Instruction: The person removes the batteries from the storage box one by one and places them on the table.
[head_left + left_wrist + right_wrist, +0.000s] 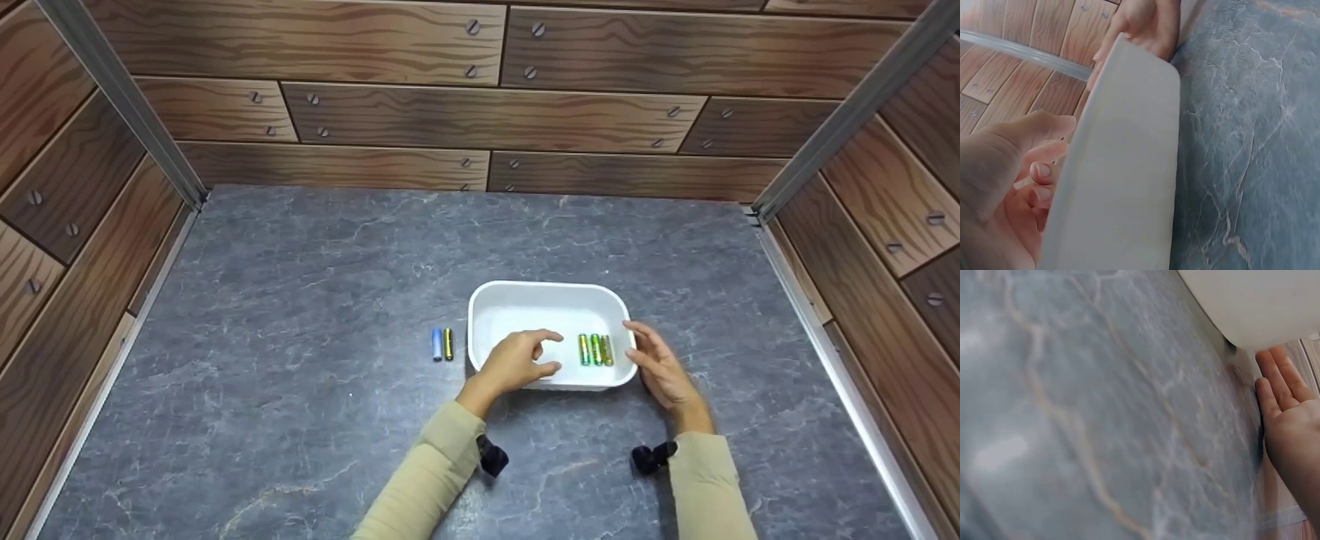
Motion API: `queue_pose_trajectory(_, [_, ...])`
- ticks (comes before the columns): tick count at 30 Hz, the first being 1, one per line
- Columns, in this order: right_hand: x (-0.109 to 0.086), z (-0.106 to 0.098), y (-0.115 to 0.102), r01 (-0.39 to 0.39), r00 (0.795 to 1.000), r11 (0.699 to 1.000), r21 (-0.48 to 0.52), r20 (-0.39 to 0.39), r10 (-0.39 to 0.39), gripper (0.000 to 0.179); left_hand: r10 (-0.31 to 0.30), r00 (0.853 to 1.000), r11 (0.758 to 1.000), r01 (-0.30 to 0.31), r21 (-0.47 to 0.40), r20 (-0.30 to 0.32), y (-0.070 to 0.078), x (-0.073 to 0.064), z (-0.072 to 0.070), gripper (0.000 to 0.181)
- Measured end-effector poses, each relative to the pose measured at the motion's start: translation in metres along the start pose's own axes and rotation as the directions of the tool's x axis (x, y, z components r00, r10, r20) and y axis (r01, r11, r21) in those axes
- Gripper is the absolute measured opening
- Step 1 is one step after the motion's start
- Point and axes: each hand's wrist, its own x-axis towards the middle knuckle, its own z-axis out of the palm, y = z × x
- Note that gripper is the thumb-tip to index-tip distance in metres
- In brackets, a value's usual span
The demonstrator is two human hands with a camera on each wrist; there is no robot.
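Note:
A white plastic tub (544,294) sits on the table, with three green and gold batteries (596,349) side by side at its right end. My left hand (517,361) reaches over the tub's front rim. Its thumb and index finger are spread apart with nothing between them, and in the left wrist view the other fingers are loosely bent. Against the tub's right end rests my right hand (664,371), its fingertips at the rim; in the right wrist view its fingers (1278,379) lie fairly straight beside the white wall.
Left of the tub, a blue battery (437,345) and a black and gold battery (448,344) lie next to each other on the grey marbled table (300,300). Wood-patterned panels (390,112) rise at the back and both sides.

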Motion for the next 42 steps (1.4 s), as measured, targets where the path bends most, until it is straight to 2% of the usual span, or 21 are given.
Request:
queue_pose_trajectory(11, [0.004,0.005,0.002,0.011,1.0,0.999,0.041,0.017,-0.012,0.043,-0.099,0.994,0.992,0.097,0.077,0.035,0.0,0.017,0.01,0.044])
queue_pose_trajectory(18, [0.003,0.003,0.002,-0.044,0.999,0.999,0.018,-0.011,0.044,0.044,-0.11,0.993,0.986,0.103,0.134,0.045,0.002,0.029,0.015,0.048])
queue_pose_trajectory(24, [0.003,-0.001,0.003,-0.028,0.999,0.998,0.057,0.046,0.026,0.046,-0.147,0.989,0.977,0.14,0.158,0.035,0.009,0.038,0.022,0.051])
queue_pose_trajectory(35, [0.005,-0.003,0.004,-0.05,0.997,0.995,0.083,0.068,0.045,0.047,-0.236,0.972,0.951,0.225,0.214,0.025,0.016,0.049,0.038,0.057])
queue_pose_trajectory(42, [0.005,-0.003,0.002,-0.065,0.996,0.994,0.089,0.066,0.059,0.047,-0.257,0.966,0.94,0.244,0.24,0.023,0.017,0.052,0.044,0.062])
